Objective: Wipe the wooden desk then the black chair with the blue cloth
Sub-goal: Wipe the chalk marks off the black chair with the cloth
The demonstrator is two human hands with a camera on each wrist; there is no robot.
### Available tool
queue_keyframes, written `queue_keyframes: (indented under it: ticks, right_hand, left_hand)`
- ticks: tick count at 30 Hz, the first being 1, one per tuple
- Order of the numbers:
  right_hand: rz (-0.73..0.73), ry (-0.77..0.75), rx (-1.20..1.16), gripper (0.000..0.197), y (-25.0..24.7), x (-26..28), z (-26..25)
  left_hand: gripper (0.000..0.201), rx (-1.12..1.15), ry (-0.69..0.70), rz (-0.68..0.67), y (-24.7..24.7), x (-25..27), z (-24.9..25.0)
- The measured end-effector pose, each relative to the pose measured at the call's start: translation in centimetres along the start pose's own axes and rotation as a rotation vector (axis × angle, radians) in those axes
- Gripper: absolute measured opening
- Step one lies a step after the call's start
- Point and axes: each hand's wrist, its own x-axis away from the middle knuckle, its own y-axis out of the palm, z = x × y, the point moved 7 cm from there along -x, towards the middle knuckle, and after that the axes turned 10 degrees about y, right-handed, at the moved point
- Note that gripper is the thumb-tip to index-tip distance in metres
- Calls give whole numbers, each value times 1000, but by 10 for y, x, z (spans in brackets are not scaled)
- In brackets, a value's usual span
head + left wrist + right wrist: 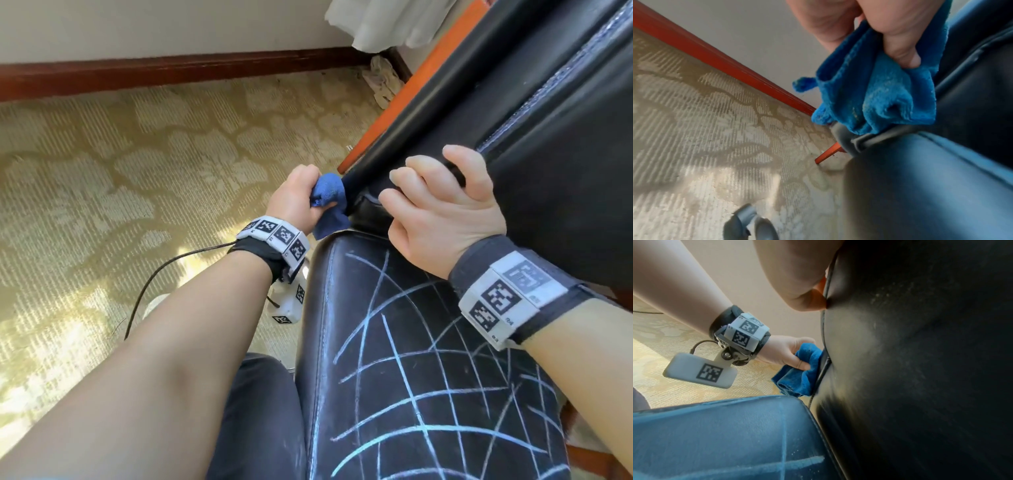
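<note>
My left hand (301, 198) grips the bunched blue cloth (329, 202) and presses it against the lower left edge of the black chair's backrest (555, 178), just above the seat. The cloth (875, 91) hangs in folds below my fingers; it also shows in the right wrist view as the cloth (799, 374) against the backrest seam. My right hand (442, 202) grips the left edge of the backrest, fingers curled round it. The black seat (428, 377) carries pale blue chalk lines. The wooden desk (411, 85) shows only as an orange edge behind the chair.
Patterned beige carpet (137, 164) spreads to the left, bounded by a dark red skirting board (171, 72). A chair caster (754, 227) stands on the carpet. A white curtain (383, 24) hangs at the top, with a crumpled pale rag (383, 82) on the floor below.
</note>
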Motion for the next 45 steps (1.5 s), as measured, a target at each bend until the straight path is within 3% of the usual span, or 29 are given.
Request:
queue_keyframes:
  ticks: [9, 14, 18, 21, 25, 30, 41, 45]
  right_hand:
    - [-52, -52, 25, 14, 4, 5, 1]
    - [-87, -54, -141, 41, -21, 4, 2]
    - [69, 189, -183, 35, -63, -15, 41]
    - [51, 316, -83, 40, -76, -25, 75]
    - [-4, 296, -87, 42, -68, -28, 75]
    - [-61, 300, -92, 41, -62, -27, 78]
    - [-63, 331, -126, 48, -59, -27, 79]
    - [-68, 313, -170, 52, -63, -26, 80]
  left_hand:
    - [22, -240, -126, -281, 16, -4, -32]
    - [29, -85, -122, -93, -16, 12, -5]
    - [28, 20, 15, -25, -39, 17, 40]
    - [23, -9, -64, 10, -40, 22, 59]
    - [38, 25, -224, 53, -28, 30, 65]
    - [36, 108, -283, 47, -13, 31, 67]
    - [35, 118, -150, -9, -26, 38, 100]
    - [37, 171, -48, 30, -39, 40, 124]
